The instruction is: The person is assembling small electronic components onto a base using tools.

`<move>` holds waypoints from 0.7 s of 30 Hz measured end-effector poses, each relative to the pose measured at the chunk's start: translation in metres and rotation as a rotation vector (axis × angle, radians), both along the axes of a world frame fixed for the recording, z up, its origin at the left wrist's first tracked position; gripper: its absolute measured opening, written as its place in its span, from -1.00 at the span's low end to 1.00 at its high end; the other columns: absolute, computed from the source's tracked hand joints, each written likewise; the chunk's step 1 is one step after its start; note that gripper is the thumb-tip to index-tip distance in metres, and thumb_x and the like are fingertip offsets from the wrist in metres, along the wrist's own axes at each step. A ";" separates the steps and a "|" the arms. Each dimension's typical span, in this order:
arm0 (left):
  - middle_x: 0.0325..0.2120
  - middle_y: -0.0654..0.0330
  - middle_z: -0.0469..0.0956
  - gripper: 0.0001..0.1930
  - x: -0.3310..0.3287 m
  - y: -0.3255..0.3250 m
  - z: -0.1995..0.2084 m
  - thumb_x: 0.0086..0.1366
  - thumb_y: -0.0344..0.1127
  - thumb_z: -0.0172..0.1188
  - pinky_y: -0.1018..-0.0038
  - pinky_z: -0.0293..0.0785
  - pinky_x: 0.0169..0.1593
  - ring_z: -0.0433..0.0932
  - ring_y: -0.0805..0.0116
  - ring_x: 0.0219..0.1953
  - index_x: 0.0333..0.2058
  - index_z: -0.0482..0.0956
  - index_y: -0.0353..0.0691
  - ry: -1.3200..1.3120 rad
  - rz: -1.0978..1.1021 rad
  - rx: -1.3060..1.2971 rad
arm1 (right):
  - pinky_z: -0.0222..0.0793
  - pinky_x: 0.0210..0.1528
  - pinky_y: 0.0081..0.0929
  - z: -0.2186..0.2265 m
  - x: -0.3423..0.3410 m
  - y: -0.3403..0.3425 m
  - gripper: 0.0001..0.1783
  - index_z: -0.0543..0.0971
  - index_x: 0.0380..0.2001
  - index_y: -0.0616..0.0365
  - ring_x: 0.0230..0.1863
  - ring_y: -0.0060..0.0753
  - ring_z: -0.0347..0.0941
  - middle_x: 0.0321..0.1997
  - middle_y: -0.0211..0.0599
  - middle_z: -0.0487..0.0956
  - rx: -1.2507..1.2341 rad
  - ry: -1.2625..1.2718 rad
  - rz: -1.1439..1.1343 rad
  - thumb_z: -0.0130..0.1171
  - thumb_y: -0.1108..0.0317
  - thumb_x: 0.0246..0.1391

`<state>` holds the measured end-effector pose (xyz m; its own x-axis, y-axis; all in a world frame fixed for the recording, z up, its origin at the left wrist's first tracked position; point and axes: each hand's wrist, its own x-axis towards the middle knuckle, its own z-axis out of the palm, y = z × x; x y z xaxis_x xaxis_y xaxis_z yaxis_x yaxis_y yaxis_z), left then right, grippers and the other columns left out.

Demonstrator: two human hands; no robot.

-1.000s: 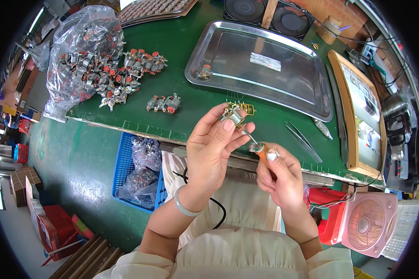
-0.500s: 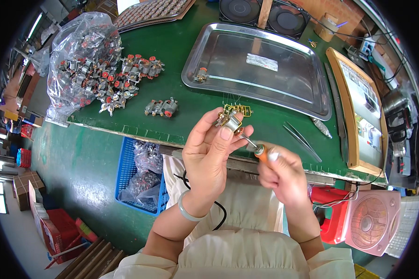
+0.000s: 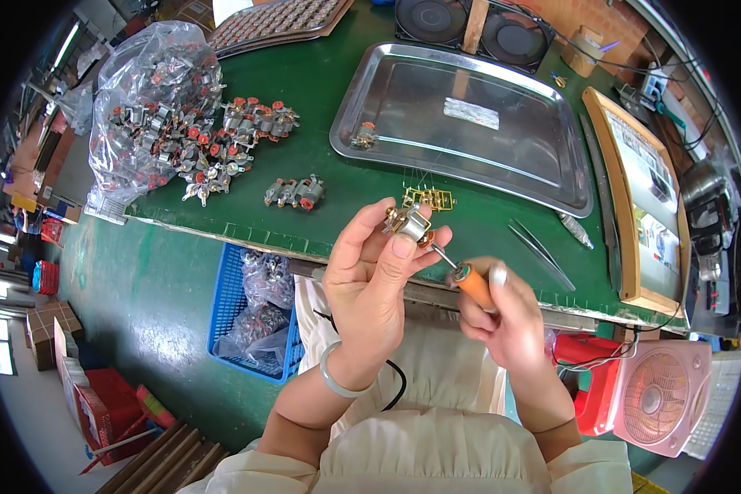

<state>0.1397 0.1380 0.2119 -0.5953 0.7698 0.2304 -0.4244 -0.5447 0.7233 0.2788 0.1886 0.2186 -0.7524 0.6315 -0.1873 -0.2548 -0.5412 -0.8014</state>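
Note:
Between the thumb and fingers of my left hand (image 3: 362, 288) is a small silver metal component (image 3: 407, 224) with brass-coloured ends. My right hand (image 3: 512, 325), slightly blurred, is closed round the orange handle of a screwdriver (image 3: 474, 288). Its thin shaft points up and left, with the tip at the right end of the component. The exact contact point is too small to make out. Just beyond my left fingers lies a yellow brass-coloured frame (image 3: 431, 198) with thin wires. A pair of tweezers (image 3: 543, 257) rests on the green bench to the right of my hands.
A metal tray (image 3: 403, 90) holds one small component (image 3: 365, 135). To the left are a short row of components (image 3: 295, 192), a loose heap (image 3: 214, 156) and a plastic bag (image 3: 107, 82). A wooden frame (image 3: 609, 148) stands right. Below the bench sits a blue basket (image 3: 222, 305).
The whole view has shifted slightly, so the bench things sit a little further right and lower. The screwdriver's handle shows more fully in my right hand; its tip stays at the component.

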 end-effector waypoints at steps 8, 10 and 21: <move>-0.18 -0.03 0.45 -0.65 -0.003 0.000 -0.002 0.21 -0.44 0.01 0.40 0.51 -0.19 0.52 0.13 -0.22 -0.03 0.24 -0.30 -0.035 0.002 -0.021 | 0.05 -0.60 -0.77 -0.001 -0.001 0.005 -0.82 0.42 -0.43 0.26 -0.71 -0.71 0.10 -0.70 -0.48 0.30 0.075 -0.120 0.003 0.04 0.34 0.06; -0.18 -0.03 0.45 -0.65 -0.002 0.001 -0.001 0.21 -0.44 0.01 0.40 0.51 -0.19 0.52 0.13 -0.21 -0.03 0.24 -0.30 -0.041 -0.003 -0.023 | 0.06 -0.60 -0.77 0.004 -0.011 -0.002 -0.78 0.41 -0.43 0.27 -0.69 -0.72 0.11 -0.70 -0.47 0.30 -0.005 -0.088 -0.050 -0.01 0.29 0.10; -0.16 -0.04 0.44 -0.65 -0.011 0.004 -0.001 0.19 -0.44 0.03 0.40 0.52 -0.20 0.52 0.14 -0.22 -0.03 0.26 -0.30 -0.042 -0.101 -0.050 | 0.11 -0.75 -0.76 0.013 0.003 0.019 -0.66 0.40 -0.40 0.24 -0.78 -0.69 0.23 -0.75 -0.40 0.37 0.319 -0.329 -0.073 -0.09 0.13 0.14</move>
